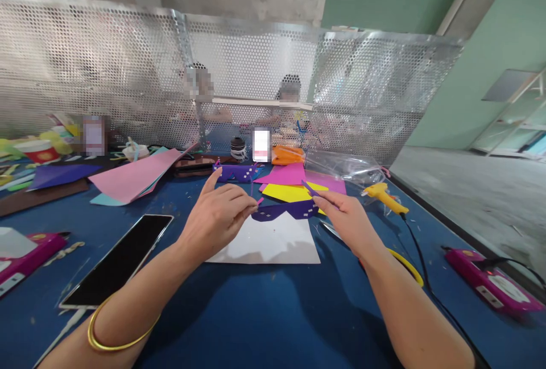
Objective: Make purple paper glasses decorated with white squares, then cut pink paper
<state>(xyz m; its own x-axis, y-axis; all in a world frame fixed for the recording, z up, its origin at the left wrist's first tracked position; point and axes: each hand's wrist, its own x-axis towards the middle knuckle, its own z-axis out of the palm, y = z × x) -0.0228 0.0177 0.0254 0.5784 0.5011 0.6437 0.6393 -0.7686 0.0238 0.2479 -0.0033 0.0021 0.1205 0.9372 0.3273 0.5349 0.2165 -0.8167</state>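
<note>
Clock positions are read from the held piece, with 12 pointing away from the wearer. The held piece, a dark purple strip (pixel 285 210) with a zigzag lower edge and small pale squares (pixel 310 215), is suspended between both hands above a white sheet (pixel 273 248) on the blue desk (pixel 256 323). The left hand (pixel 222 212) has its thumb and fingers pinched together at the 9 o'clock end, where a pink bit (pixel 260 201) shows; one outer finger extends toward 11 and overlaps in view a second purple piece (pixel 241 174), contact undetermined. The right hand (pixel 345 215) grips the 3 o'clock end between closed fingertips, from which a narrow purple strip (pixel 309 188) juts toward 11; whether this is joined to the held piece cannot be told. Yellow paper (pixel 277 191) and a magenta sheet (pixel 284 174) lie at 12, just beyond the held piece, with an orange item (pixel 288 156) farther back. At 3 rests a yellow glue gun (pixel 386 195) with a black cord (pixel 416 247). A metal blade (pixel 333 231) and a yellow loop handle (pixel 407 266) appear on either side of the right forearm, any join hidden. A magenta device (pixel 490 283) is at 4, well apart. A dark-screened phone (pixel 119 255) lies at 8; pink paper (pixel 136 175) lies at 10.
</note>
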